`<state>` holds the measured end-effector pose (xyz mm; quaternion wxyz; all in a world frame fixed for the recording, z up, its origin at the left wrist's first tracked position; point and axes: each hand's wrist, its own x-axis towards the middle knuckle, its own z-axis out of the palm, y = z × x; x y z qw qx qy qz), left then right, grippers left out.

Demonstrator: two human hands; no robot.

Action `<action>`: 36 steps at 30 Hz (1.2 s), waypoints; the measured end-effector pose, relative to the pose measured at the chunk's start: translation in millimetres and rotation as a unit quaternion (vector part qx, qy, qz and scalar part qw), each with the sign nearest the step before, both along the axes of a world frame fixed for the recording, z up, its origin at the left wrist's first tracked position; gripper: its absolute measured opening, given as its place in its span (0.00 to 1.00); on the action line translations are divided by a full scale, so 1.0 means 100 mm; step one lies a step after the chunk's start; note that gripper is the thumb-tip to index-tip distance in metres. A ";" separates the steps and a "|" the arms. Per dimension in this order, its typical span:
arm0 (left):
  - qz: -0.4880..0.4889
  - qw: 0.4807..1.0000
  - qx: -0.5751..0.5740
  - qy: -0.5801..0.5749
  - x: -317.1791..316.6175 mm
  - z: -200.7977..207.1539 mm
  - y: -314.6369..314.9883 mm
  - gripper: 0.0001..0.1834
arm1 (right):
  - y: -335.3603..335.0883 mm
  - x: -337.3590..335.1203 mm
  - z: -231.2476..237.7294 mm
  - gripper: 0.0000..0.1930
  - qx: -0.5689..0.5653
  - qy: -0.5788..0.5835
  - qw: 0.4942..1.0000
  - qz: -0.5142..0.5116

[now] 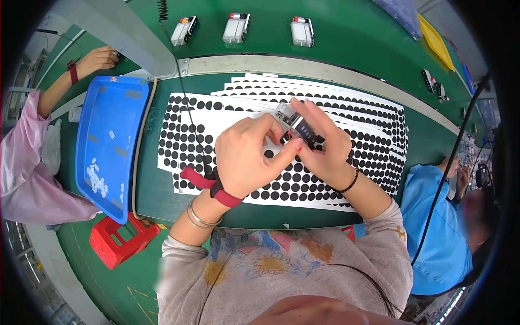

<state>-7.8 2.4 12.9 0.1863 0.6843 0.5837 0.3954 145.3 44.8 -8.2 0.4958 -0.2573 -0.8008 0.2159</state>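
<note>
A: What do we see as the biggest thing here?

B: The green worktable [303, 216]. Across it we have overlapping white sheets [374, 157], covered in rows of black dots.

A: And the people near us?

B: On our left we find a person in pink [32, 173], one arm stretched over the far side of the tray. On our right sits a person in blue [433, 233], partly cut off by the dark rim of the view.

A: Next in size?

B: The blue tray [108, 114] along the left of the table, then the red stool [103, 252] on the floor below it.

A: Now the hands at the middle. How do we read their grip?

B: Our right hand [325, 143] has thumb and fingers closed around a small clear-and-black device [303, 127]. Our left hand [246, 149] has thumb and forefinger bent close together at its near side; whether they pinch it, we cannot tell.

A: Where exactly do we have that device?

B: Between both hands, above the dotted sheets, tilted, its clear end toward the far left.

A: Anything smaller?

B: Three white units [236, 28] stand well apart beyond the pale rail, and we spot little white pieces [96, 179], mostly heaped at the tray's near end.
</note>
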 end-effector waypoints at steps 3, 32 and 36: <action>0.022 0.998 0.045 0.036 -0.02 -0.01 0.02 0.15 | -0.01 -0.04 -0.01 0.28 -0.016 0.005 1.000 -0.022; -0.005 0.989 0.100 -0.106 -0.05 -0.07 0.02 0.08 | -0.13 -0.07 -0.10 0.23 -0.454 0.204 0.850 0.172; -0.004 0.973 0.012 -0.230 -0.07 -0.12 0.02 0.12 | -0.14 -0.11 -0.08 0.23 -0.424 0.223 0.864 0.154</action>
